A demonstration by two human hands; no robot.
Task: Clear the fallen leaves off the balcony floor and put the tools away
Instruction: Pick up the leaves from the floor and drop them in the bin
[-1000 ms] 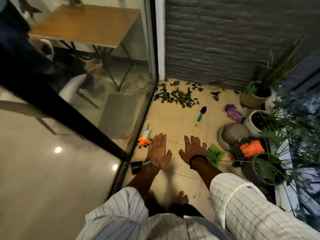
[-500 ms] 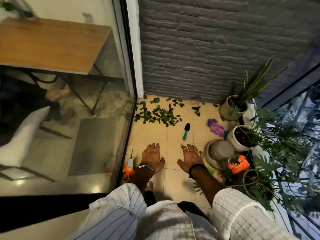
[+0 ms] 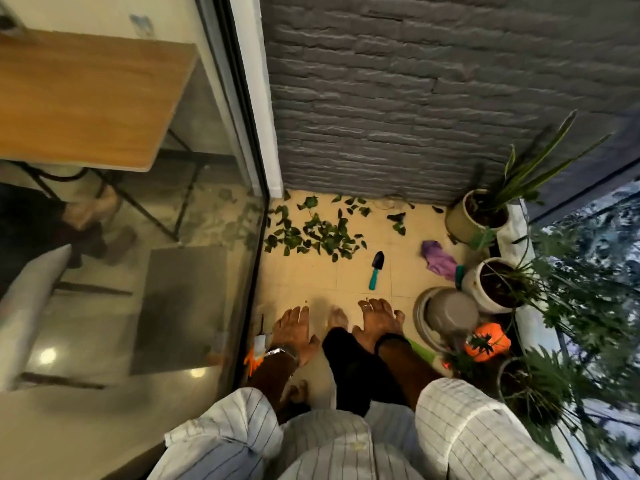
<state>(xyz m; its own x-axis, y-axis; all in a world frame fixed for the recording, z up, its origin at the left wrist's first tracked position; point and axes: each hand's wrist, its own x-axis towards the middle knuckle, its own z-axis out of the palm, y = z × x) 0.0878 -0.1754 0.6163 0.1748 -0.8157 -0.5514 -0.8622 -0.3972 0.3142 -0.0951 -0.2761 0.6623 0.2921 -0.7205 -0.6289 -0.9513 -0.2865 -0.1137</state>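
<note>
Left hand [image 3: 294, 329], right hand [image 3: 377, 322]: released, empty. Leaves [image 3: 313, 232] heaped by floor's far wall edge. Trowel [image 3: 375, 270] nearer; grasp handle first, scoop toward pile.

1. Grey brick wall [image 3: 415, 98]: far beyond both the left hand [image 3: 294, 332] and the right hand [image 3: 377, 323], closing the balcony's end.
2. Glass door [image 3: 194, 258]: just left of the left hand, running away toward the wall.
3. Wooden table [image 3: 86, 98]: behind the glass, far left of and beyond the left hand; grey mat [image 3: 180, 306] on the floor inside, nearer.
4. Purple cloth [image 3: 438, 259]: crumpled, beyond and right of the right hand.
5. Cream pot [image 3: 464, 220]: further out to the right, by the wall, holding long striped blades.
6. White pot [image 3: 476, 284]: right of the right hand, just beside the cloth.
7. Grey bowl-shaped container [image 3: 450, 311]: close right of the right hand, touching the white pot.
8. Orange object [image 3: 488, 341]: right of the right wrist, partly under leafy stems; kind unclear.
</note>
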